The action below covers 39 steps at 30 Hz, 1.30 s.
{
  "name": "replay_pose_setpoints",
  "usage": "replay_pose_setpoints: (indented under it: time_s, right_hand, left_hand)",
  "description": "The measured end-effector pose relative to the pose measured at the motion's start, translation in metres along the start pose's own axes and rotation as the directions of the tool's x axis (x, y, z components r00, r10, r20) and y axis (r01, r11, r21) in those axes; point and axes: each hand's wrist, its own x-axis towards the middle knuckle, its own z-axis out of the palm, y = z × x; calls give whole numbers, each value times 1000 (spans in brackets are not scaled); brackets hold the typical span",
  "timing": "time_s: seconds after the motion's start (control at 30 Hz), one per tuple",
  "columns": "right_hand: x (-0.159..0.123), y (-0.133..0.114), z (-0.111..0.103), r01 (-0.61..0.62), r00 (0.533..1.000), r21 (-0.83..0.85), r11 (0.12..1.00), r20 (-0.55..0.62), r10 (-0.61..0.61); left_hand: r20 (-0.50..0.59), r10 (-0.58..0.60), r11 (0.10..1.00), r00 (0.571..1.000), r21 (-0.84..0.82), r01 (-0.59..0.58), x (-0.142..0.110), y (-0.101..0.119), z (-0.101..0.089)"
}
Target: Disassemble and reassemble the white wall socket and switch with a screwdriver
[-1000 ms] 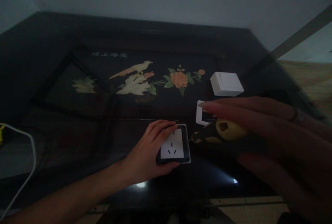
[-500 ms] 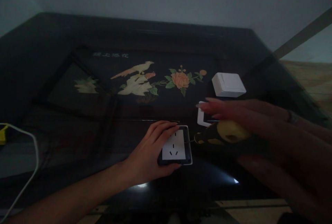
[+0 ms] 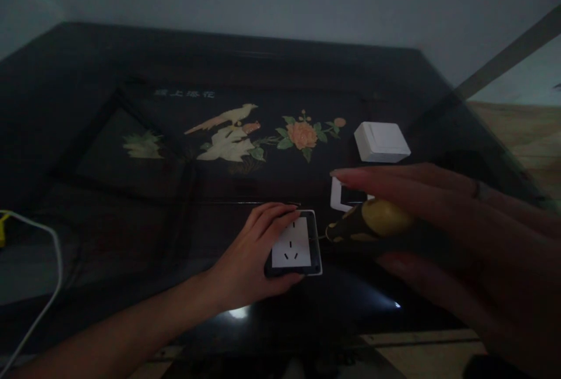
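My left hand (image 3: 252, 250) is closed around a wall socket (image 3: 291, 244) with a white slotted face and dark surround, its fingers over the far edge and thumb along the near edge. A screwdriver (image 3: 372, 221) with a dark and yellow handle lies sideways, its thin shaft reaching the socket's right side. My right hand (image 3: 456, 221) is loosely round the handle's back end, fingers straight above and thumb below; the palm contact is hidden. Behind the handle sits a white frame (image 3: 335, 195), partly covered by my right fingers.
A white switch box (image 3: 382, 142) stands on the glossy dark table (image 3: 263, 63), beyond my right hand. Bird and flower decoration (image 3: 302, 135) marks the tabletop. A white cable (image 3: 59, 256) with a yellow piece (image 3: 2, 227) runs along the left side.
My right fingers and thumb have shifted slightly left along the screwdriver handle. The left hand keeps its hold on the socket. The whole view has slid a little.
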Motion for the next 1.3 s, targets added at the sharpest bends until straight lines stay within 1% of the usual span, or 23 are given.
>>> replay_pose_setpoints:
  time_s: [0.03,0.1,0.2,0.27,0.33,0.4,0.5,0.6,0.63,0.7,0.8,0.87,0.93,1.03,1.07,1.1,1.13,1.17,1.23,1.3]
  right_hand:
    - [0,0,-3,13,1000,28,1000,22,-13]
    - [0,-1,-5,45,999,76,996,23,-46]
    - [3,1,-1,76,996,140,987,-51,-69]
    - [5,1,6,84,994,93,992,-80,-77]
    - [6,0,10,62,995,3,998,-84,-62]
    - [5,-2,9,24,997,-30,999,-69,-26]
    - [3,-4,-1,-2,1000,16,1000,16,2]
    - [2,-1,-6,3,995,82,997,98,-11]
    - [2,1,-5,15,996,94,995,85,-23]
    - [3,4,2,62,998,67,996,5,-62]
    - [5,6,12,110,986,-97,989,-117,-121]
    - [5,5,13,124,981,-137,983,-131,-142]
    - [5,3,9,107,990,-86,991,-80,-114]
    - [3,0,0,5,997,8,1000,71,-5]
    - [3,0,-2,-22,995,30,999,101,19]
    - [2,-1,-3,-26,995,54,998,101,20]
    - [2,0,-2,-16,996,74,997,89,10]
    - [2,0,-1,4,999,87,996,53,-9]
    - [2,2,4,17,999,62,998,-50,-14]
    - [3,4,9,40,987,20,999,-159,-36]
  left_hand:
    - [3,-1,1000,1000,6,1,0,0,0]
    - [0,-3,1000,1000,12,3,0,0,0]
    - [-10,1,1000,1000,12,-1,0,0,1]
    - [-2,2,1000,1000,15,-2,1,0,0]
    - [3,1,1000,1000,16,-1,1,0,0]
    - [0,5,1000,1000,10,-5,1,0,0]
    - [-5,11,1000,1000,7,-11,2,-1,-1]
    - [-4,13,1000,1000,7,-13,2,-1,0]
    - [-6,13,1000,1000,5,-13,2,-1,0]
    - [-9,16,1000,1000,6,-16,1,-1,0]
    - [-8,10,1000,1000,10,-10,1,-1,0]
    - [-11,4,1000,1000,4,-4,1,0,-1]
    - [-10,1,1000,1000,-4,-1,1,0,-1]
    - [-4,6,1000,1000,-3,-6,2,1,-2]
    - [-4,9,1000,1000,1,-9,2,0,-2]
    - [-1,10,1000,1000,6,-10,1,0,-1]
    - [-2,12,1000,1000,11,-12,1,0,-1]
    - [-2,14,1000,1000,15,-14,1,-1,0]
    - [-1,15,1000,1000,17,-15,0,-2,2]
    - [1,7,1000,1000,6,-7,0,-3,2]
